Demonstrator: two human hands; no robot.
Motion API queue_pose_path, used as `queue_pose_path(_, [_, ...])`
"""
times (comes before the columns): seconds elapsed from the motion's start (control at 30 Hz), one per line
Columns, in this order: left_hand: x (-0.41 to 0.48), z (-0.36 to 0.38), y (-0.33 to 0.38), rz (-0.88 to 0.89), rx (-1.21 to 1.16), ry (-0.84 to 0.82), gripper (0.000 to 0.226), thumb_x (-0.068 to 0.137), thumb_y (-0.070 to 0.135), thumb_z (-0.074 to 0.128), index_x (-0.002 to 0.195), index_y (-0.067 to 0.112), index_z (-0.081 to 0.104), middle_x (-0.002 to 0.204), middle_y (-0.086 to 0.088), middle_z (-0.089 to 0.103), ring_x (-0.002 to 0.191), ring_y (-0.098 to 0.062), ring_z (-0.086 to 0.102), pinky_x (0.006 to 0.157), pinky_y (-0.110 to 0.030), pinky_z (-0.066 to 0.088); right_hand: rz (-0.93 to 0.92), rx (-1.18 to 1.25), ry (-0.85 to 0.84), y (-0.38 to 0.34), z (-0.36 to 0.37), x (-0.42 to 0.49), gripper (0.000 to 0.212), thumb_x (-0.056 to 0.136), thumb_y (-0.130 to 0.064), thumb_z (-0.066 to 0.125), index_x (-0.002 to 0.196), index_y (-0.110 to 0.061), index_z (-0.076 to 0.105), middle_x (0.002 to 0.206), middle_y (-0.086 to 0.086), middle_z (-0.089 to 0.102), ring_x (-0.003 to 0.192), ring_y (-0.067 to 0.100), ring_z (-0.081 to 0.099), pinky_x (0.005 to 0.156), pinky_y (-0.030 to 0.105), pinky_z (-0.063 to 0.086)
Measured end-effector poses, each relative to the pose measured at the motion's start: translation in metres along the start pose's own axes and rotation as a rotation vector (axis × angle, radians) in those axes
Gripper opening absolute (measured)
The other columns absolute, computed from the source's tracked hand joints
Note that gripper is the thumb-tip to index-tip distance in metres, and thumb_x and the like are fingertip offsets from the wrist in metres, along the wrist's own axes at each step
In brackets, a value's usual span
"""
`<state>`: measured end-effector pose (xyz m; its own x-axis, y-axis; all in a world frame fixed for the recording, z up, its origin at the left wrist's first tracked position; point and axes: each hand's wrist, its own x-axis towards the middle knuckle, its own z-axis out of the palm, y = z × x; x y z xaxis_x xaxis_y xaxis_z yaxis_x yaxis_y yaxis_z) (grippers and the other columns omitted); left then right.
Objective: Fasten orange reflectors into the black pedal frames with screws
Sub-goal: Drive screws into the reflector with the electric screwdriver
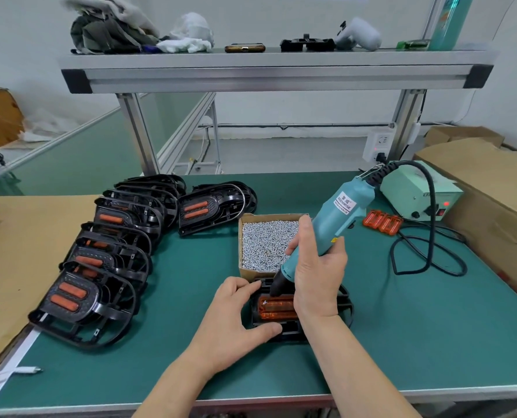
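- Head view: a row of finished pedal frames (100,267) lies left on the counter (402,342).
- Left hand (236,315) grips the current pedal frame (281,328), whose orange reflector (276,307) is seated.
- Right hand (317,273) grasps the electric screwdriver (335,221), tip down.
- Spare reflectors (382,222) and the screw box (266,245) suggest more remain.

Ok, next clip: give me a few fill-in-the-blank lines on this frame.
The right hand grips a teal electric ___.
The left hand holds the black pedal frame, which carries an ___ reflector.
The cardboard box behind the frame is full of ___.
Missing: screwdriver; orange; screws.
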<state>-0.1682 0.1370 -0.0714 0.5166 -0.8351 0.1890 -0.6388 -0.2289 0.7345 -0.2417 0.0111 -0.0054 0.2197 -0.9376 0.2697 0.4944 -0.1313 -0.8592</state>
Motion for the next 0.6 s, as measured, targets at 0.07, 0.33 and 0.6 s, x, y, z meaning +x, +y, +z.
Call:
queue_pose_path(0.07, [-0.0001, 0.0004, -0.0003, 0.002, -0.002, 0.000, 0.094, 0.062, 0.068, 0.069, 0.143, 0.025, 0.050, 0.117, 0.025, 0.039, 0.122, 0.006, 0.040, 0.098, -0.002, 0.027, 0.012, 0.012, -0.006, -0.0005, 0.0004, 0.0000, 0.013, 0.081, -0.046, 0.073, 0.075, -0.044, 0.062, 0.059, -0.003, 0.058, 0.053, 0.013, 0.054, 0.056, 0.026, 0.048])
queue_pose_path(0.33, [0.0004, 0.0012, -0.0018, -0.001, -0.009, 0.006, 0.093, 0.063, 0.069, 0.070, 0.142, 0.024, 0.050, 0.115, 0.030, 0.037, 0.122, 0.005, 0.040, 0.097, -0.001, 0.027, 0.001, -0.016, -0.038, -0.0002, 0.0021, -0.0016, 0.013, 0.082, -0.043, 0.072, 0.079, -0.036, 0.061, 0.058, -0.003, 0.058, 0.053, 0.011, 0.054, 0.056, 0.023, 0.047])
queue_pose_path(0.6, [0.0002, 0.0010, -0.0003, 0.006, -0.028, 0.009, 0.093, 0.063, 0.069, 0.069, 0.142, 0.024, 0.051, 0.113, 0.028, 0.037, 0.119, 0.005, 0.042, 0.096, -0.002, 0.029, -0.026, -0.085, -0.174, -0.0051, 0.0098, -0.0056, 0.015, 0.090, -0.023, 0.073, 0.081, -0.024, 0.061, 0.066, 0.012, 0.058, 0.058, 0.017, 0.053, 0.059, 0.021, 0.048])
